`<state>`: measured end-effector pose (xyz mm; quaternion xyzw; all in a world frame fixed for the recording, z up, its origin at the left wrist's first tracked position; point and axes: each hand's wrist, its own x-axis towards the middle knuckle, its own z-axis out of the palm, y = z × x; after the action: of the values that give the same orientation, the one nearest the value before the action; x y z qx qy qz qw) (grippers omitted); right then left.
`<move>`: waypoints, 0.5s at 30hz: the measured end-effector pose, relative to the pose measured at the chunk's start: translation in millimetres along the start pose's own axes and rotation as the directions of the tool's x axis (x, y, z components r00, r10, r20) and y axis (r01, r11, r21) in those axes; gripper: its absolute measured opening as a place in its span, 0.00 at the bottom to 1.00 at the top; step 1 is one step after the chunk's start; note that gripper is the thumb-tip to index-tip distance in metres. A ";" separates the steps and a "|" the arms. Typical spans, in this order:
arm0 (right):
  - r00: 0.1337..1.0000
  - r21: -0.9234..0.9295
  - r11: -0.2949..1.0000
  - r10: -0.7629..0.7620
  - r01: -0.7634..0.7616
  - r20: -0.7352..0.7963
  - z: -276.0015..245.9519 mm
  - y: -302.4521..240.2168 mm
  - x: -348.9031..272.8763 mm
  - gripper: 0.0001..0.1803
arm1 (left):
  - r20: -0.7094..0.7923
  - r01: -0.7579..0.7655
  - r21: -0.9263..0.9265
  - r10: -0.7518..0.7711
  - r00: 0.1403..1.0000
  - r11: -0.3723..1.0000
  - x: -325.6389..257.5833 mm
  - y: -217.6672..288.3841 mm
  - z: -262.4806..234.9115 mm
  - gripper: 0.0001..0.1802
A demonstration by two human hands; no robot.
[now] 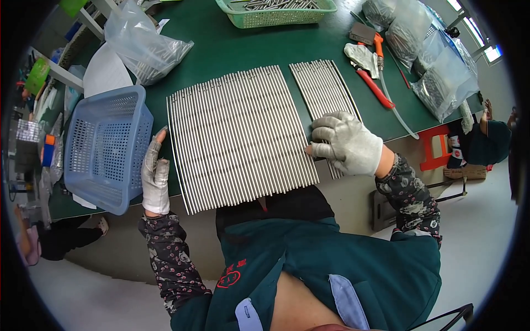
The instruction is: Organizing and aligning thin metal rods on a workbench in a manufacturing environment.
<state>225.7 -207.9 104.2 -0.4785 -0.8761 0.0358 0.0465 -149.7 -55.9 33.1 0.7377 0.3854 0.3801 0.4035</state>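
Observation:
A broad row of thin metal rods lies side by side on the green table, their near ends reaching past its front edge. To its right, across a narrow gap, is a smaller row of similar rods. My left hand, in a white glove with bare fingertips, rests along the left side of the broad row, fingers stretched out. Over the near part of the smaller row lies my gloved right hand, fingers apart and slightly bent. Its bare thumb tip is at the broad row's right edge. The rods beneath this palm are hidden.
A blue basket stands left of my left hand. Behind it lies a plastic bag of metal parts. A green basket of metal pieces is at the back. Red-handled pliers and more filled bags lie right.

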 end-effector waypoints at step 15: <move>0.999 -0.040 0.999 -0.029 0.030 0.039 -4.2 -5.4 12.8 0.17 | -0.008 -0.048 -0.018 0.048 0.999 0.999 -0.7 -7.4 -2.1 0.38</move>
<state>214.7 -199.9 109.5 -0.4656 -0.8844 0.0265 0.0205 -153.8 -53.1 27.1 0.7416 0.3655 0.3961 0.3995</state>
